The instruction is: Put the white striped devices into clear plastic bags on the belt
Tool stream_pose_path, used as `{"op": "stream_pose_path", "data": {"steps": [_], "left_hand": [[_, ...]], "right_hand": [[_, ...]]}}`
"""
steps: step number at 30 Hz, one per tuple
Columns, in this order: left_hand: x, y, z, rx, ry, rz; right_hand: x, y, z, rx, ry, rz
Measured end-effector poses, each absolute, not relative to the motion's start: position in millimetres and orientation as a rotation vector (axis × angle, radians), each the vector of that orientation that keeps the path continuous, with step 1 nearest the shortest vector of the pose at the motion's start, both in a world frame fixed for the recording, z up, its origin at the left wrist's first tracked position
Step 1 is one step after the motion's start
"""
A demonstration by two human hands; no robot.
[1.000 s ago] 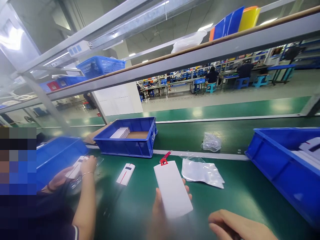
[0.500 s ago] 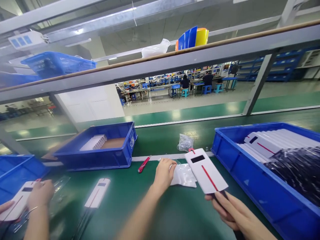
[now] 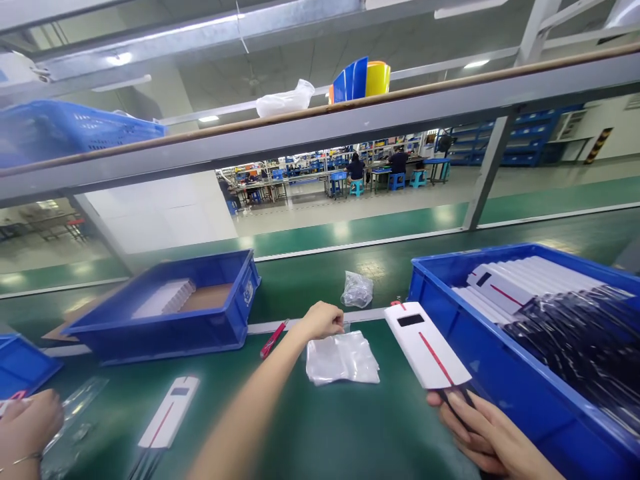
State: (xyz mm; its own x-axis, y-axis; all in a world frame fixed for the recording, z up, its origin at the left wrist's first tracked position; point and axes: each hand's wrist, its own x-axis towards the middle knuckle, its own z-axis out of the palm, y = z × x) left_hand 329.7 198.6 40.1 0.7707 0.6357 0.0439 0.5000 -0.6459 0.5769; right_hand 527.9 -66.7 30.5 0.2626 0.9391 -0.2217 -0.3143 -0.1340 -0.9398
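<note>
My right hand (image 3: 483, 427) grips a flat white device (image 3: 431, 347) by the black leads at its lower end. The device has a dark window, a red stripe and a small red loop at its top, and is tilted up above the bench. My left hand (image 3: 324, 321) is closed in a pinch at the upper edge of a small pile of clear plastic bags (image 3: 343, 360). A bit of clear film shows beside the fingertips. A like white device (image 3: 170, 413) with dark leads lies on the green bench to the left.
A blue bin (image 3: 500, 360) of several white devices with black leads stands right. Another blue bin (image 3: 170, 340) holds white pieces. A red box cutter (image 3: 273, 339) and crumpled plastic (image 3: 357, 289) lie between. A co-worker's hand (image 3: 33, 423) is at far left. A shelf (image 3: 310, 133) spans overhead.
The view has swung right. My left hand has shifted to the bags' upper left edge, uncovering more of them. The device in my right hand is a little farther from the bags.
</note>
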Motion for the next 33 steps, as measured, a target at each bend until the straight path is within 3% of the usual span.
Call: {"op": "stream_pose_path", "data": {"steps": [5,9,14,33], "left_hand": [[286,139,67,2.108,0.876,0.708],[260,85,70,1.821,0.844,0.795],[242,44,60,1.444,0.899,0.836],[221,26,34,1.176,0.935,1.02]], "right_hand": [[524,-49,30,-1.069,-0.851,1.278],[505,-26,38,-1.192,-1.073,1.138],[464,-4,58,-1.248,-1.338,1.197],[404,19,74,-1.248,-1.583,1.234]]}}
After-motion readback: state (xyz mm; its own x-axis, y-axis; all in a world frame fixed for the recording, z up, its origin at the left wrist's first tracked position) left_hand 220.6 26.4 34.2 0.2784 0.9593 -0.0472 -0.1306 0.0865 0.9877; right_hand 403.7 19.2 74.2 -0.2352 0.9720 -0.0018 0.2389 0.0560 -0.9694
